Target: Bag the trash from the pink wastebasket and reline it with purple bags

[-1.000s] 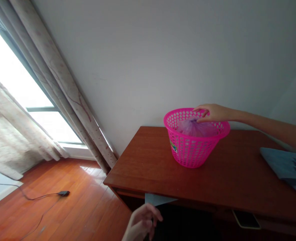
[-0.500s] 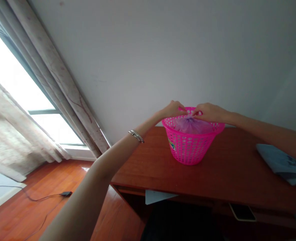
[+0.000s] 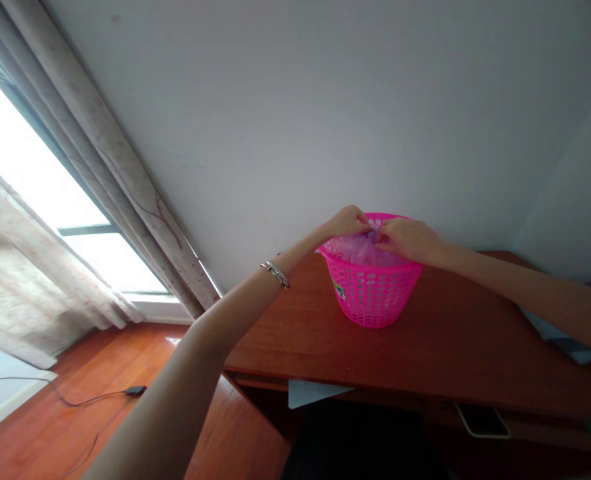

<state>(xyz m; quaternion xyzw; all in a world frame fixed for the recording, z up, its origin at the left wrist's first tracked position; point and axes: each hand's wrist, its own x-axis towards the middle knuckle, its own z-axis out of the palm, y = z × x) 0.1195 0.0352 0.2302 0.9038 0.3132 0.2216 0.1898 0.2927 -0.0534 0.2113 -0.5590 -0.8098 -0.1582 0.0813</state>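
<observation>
A bright pink plastic basket [image 3: 375, 293] with holes in its sides stands upright near the back of the wooden desk. Inside it lies a translucent purple bag [image 3: 360, 250], its gathered top at the level of the rim. My left hand [image 3: 349, 221] pinches the gathered top from the left. From the right, my right hand [image 3: 408, 239] closes its fingers on the same gathered part and covers some of the basket's rim. The two hands' fingertips are close together over the basket.
The wooden desk [image 3: 300, 333] stands against a pale wall. A folded cloth [image 3: 550, 330] lies at its right, partly behind my forearm. Below the front edge are a phone [image 3: 483, 421] and a white sheet [image 3: 313, 392]. A black adapter [image 3: 135, 391] with a cable lies on the floor.
My right hand has moved slightly down and left, covering more of the rim. Both hands' fingers are closer together at the bag's gathered top.
</observation>
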